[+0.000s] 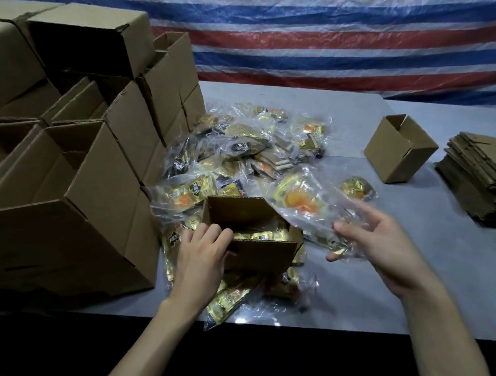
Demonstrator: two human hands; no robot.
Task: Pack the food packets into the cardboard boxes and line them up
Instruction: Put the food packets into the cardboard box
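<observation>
Gripping the near left corner of the small open box (pixel 263 253) with my left hand (pixel 206 251), I have my fingers curled over its rim and my thumb against the outer wall. The box sits in the lower middle of the frame, resting on loose packets, and gold-wrapped packets (pixel 256 234) already lie inside it. My right hand (pixel 382 241), in the lower right, pinches a clear food packet (pixel 300 208) between thumb and fingers. The hand is blurred, so I cannot tell exactly how each finger lies. That packet shows yellow and orange contents and hangs just beside the box's right wall, its far end above the rim. Behind the box, in the middle of the frame, a pile of packets (pixel 251 150) spreads over the grey table (pixel 379 295). One single packet (pixel 357 187) lies apart at the pile's right edge. Filling the left side of the frame are stacked cardboard boxes (pixel 85 150), several with their flaps open. In the right middle an empty box (pixel 399 148) stands alone, tilted, and a stack of flat cardboard (pixel 483 177) lies just beside it at the right edge. A red, white and blue striped tarp (pixel 335 43) hangs across the top of the frame.
</observation>
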